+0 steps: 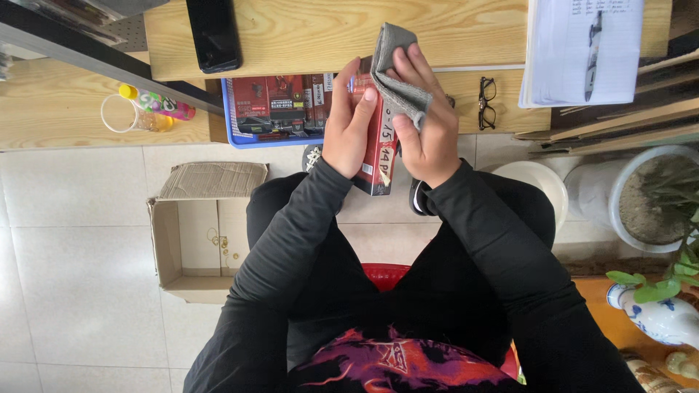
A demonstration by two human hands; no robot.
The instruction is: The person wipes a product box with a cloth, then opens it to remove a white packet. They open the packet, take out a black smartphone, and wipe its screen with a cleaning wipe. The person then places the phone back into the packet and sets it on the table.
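Your left hand [351, 125] wraps its fingers round a red box [379, 149] — held upright above your lap, before the wooden desk [320, 33]. Your right hand [424, 120] pinches a folded grey cloth [398, 78] against the box's top.

Two hands are in view, the left hand [351, 127] and the right hand [422, 124], sharing one red box [378, 156] and one grey cloth [397, 73]. At 12 o'clock, one blue tray [231, 124] holds about four more red boxes [280, 102]; one black phone [212, 33] lies at 11 o'clock on the tabletop [320, 29]. One pair of glasses [486, 102], one pen [593, 51] and one paper stack [575, 73] sit at 1 o'clock, one cardboard box [193, 240] at 9 o'clock, and one plastic bottle [156, 100] at 10 o'clock.
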